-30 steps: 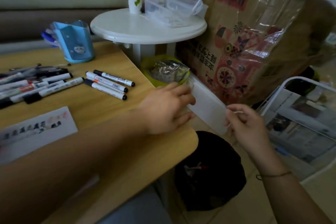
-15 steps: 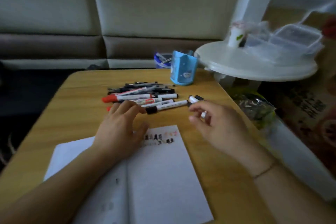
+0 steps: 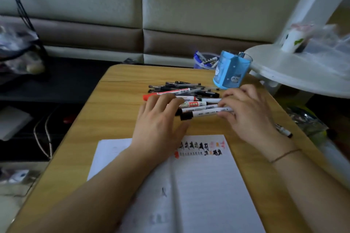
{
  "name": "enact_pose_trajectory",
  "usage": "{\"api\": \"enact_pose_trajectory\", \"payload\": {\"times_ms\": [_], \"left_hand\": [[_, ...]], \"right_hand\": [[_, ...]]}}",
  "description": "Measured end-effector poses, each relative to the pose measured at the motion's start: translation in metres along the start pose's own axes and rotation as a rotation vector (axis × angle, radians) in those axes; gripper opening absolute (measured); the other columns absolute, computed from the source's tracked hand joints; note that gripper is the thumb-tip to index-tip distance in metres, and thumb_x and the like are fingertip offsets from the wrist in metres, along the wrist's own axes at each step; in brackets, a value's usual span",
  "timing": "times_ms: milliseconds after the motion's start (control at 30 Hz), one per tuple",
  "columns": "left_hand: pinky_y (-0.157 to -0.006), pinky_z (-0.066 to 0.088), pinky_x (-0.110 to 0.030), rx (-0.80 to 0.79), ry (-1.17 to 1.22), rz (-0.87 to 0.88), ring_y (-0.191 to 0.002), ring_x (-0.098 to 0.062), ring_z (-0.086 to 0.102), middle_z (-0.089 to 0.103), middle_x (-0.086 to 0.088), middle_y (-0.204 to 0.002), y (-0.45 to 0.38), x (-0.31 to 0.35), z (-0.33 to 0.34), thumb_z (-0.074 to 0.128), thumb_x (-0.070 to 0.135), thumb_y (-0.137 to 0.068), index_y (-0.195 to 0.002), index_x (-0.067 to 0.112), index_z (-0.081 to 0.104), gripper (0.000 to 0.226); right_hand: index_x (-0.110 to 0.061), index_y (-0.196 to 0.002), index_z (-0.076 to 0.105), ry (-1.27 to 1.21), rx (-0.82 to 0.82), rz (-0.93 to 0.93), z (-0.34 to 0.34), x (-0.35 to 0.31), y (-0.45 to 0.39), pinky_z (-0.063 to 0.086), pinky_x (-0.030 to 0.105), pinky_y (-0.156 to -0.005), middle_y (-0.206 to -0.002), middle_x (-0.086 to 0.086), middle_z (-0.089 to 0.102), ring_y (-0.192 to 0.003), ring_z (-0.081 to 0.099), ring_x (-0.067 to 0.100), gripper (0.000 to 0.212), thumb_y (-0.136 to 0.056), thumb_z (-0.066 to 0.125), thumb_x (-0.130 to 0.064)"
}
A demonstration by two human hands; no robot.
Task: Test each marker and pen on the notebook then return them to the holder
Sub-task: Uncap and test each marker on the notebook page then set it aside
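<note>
A pile of several markers and pens (image 3: 181,92) lies on the wooden table (image 3: 117,100), beyond an open notebook (image 3: 200,185) with test scribbles along the top of its right page. The blue pen holder (image 3: 230,73) stands at the table's far right. My left hand (image 3: 159,121) rests flat on the pile's left side with its fingers spread. My right hand (image 3: 246,111) pinches the right end of a white marker with a black cap (image 3: 204,114), the nearest one in the pile. Another marker (image 3: 284,130) lies on the table by my right wrist.
A round white side table (image 3: 295,73) with a cup and plastic boxes overhangs the table's right edge beside the holder. A second container of pens (image 3: 204,60) sits behind the holder. A sofa runs along the back, with cables on the floor at left.
The view swung from the right side of the table back to the notebook and pens. Both hands moved forward onto the marker pile, and my right hand closed on the nearest white marker.
</note>
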State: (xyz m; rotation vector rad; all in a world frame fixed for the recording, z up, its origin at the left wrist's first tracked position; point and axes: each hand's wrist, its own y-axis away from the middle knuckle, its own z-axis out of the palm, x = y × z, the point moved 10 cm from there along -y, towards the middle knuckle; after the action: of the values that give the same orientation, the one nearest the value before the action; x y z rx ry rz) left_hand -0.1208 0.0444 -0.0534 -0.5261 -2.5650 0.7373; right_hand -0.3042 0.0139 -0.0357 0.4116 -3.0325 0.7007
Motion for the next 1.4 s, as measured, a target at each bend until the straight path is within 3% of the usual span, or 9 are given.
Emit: {"api": "enact_pose_trajectory", "payload": {"times_ms": [167, 300, 633, 733, 867, 1033, 1167, 1300, 1400], "left_hand": [[-0.067, 0.047, -0.037, 0.079, 0.076, 0.172, -0.084, -0.026, 0.058, 0.062, -0.003, -0.097, 0.004, 0.031, -0.011, 0.045, 0.038, -0.099, -0.104, 0.012, 0.063, 0.032], [-0.051, 0.041, -0.033, -0.03, 0.281, 0.306, -0.067, -0.025, 0.054, 0.059, -0.002, -0.083, 0.013, 0.06, -0.009, 0.04, 0.031, -0.1, -0.093, 0.011, 0.058, 0.028], [-0.042, 0.036, -0.03, -0.145, 0.319, 0.381, -0.049, -0.021, 0.045, 0.052, 0.005, -0.058, 0.021, 0.067, 0.0, 0.042, 0.055, -0.098, -0.107, 0.032, 0.054, 0.028], [-0.05, 0.037, -0.032, -0.166, 0.487, 0.208, -0.052, -0.012, 0.04, 0.048, 0.008, -0.065, 0.017, 0.047, 0.001, 0.039, 0.045, -0.094, -0.119, 0.028, 0.043, 0.031], [-0.059, 0.04, -0.036, -0.092, 0.708, 0.08, -0.065, -0.02, 0.046, 0.048, 0.006, -0.087, 0.014, 0.024, -0.002, 0.033, 0.01, -0.091, -0.124, 0.017, 0.038, 0.034], [-0.062, 0.047, -0.039, -0.05, 0.706, 0.039, -0.066, -0.019, 0.052, 0.058, 0.011, -0.104, 0.012, 0.016, 0.007, 0.038, 0.015, -0.1, -0.136, 0.025, 0.033, 0.038], [-0.073, 0.052, -0.029, -0.063, 0.767, -0.085, -0.082, -0.016, 0.065, 0.068, 0.016, -0.101, 0.012, 0.005, 0.011, 0.058, 0.018, -0.09, -0.126, 0.028, 0.049, 0.038], [-0.075, 0.054, -0.045, -0.058, 0.795, -0.193, -0.081, -0.024, 0.068, 0.072, 0.02, -0.094, 0.012, -0.004, 0.014, 0.077, 0.026, -0.079, -0.106, 0.035, 0.057, 0.034], [-0.076, 0.055, -0.043, -0.058, 0.802, -0.195, -0.086, -0.017, 0.07, 0.073, 0.017, -0.092, 0.013, -0.003, 0.013, 0.081, 0.017, -0.079, -0.1, 0.035, 0.058, 0.036]], "right_hand": [[-0.03, -0.089, 0.07, -0.762, 0.155, 0.025, -0.054, -0.022, 0.035, 0.046, 0.024, -0.063, -0.079, -0.015, 0.066, -0.076, 0.058, 0.008, 0.019, -0.082, 0.065, -0.047], [-0.021, -0.078, 0.066, -1.493, -0.053, 0.243, -0.018, -0.038, 0.057, 0.05, 0.03, -0.051, -0.061, 0.006, 0.063, -0.056, 0.058, 0.021, 0.033, -0.069, 0.076, -0.051], [-0.028, -0.075, 0.063, -1.472, -0.142, 0.076, -0.011, -0.042, 0.065, 0.048, 0.029, -0.056, -0.067, 0.007, 0.063, -0.06, 0.06, 0.019, 0.014, -0.077, 0.07, -0.039], [-0.021, -0.087, 0.073, -1.537, -0.058, 0.197, -0.011, -0.022, 0.067, 0.052, 0.034, -0.055, -0.071, 0.015, 0.068, -0.064, 0.066, 0.029, 0.028, -0.08, 0.069, -0.048], [-0.016, -0.065, 0.065, -1.272, 0.014, 0.417, 0.008, 0.01, 0.072, 0.041, 0.031, -0.046, -0.056, 0.01, 0.063, -0.048, 0.052, 0.026, 0.021, -0.078, 0.073, -0.029], [-0.014, -0.052, 0.044, -1.168, 0.084, 0.614, 0.028, 0.033, 0.083, 0.042, 0.041, -0.053, -0.049, 0.014, 0.046, -0.054, 0.048, 0.029, 0.042, -0.084, 0.07, -0.01], [-0.01, -0.055, 0.044, -1.065, 0.107, 0.65, 0.027, 0.038, 0.084, 0.051, 0.058, -0.057, -0.061, 0.027, 0.051, -0.067, 0.054, 0.052, 0.038, -0.084, 0.067, -0.008], [-0.013, -0.052, 0.043, -0.969, 0.083, 0.584, 0.023, 0.032, 0.079, 0.044, 0.042, -0.048, -0.049, 0.015, 0.043, -0.052, 0.048, 0.04, 0.039, -0.081, 0.068, -0.007], [-0.012, -0.052, 0.043, -0.967, 0.081, 0.571, 0.022, 0.032, 0.079, 0.048, 0.052, -0.049, -0.048, 0.01, 0.042, -0.052, 0.047, 0.037, 0.038, -0.081, 0.066, -0.003]]}}
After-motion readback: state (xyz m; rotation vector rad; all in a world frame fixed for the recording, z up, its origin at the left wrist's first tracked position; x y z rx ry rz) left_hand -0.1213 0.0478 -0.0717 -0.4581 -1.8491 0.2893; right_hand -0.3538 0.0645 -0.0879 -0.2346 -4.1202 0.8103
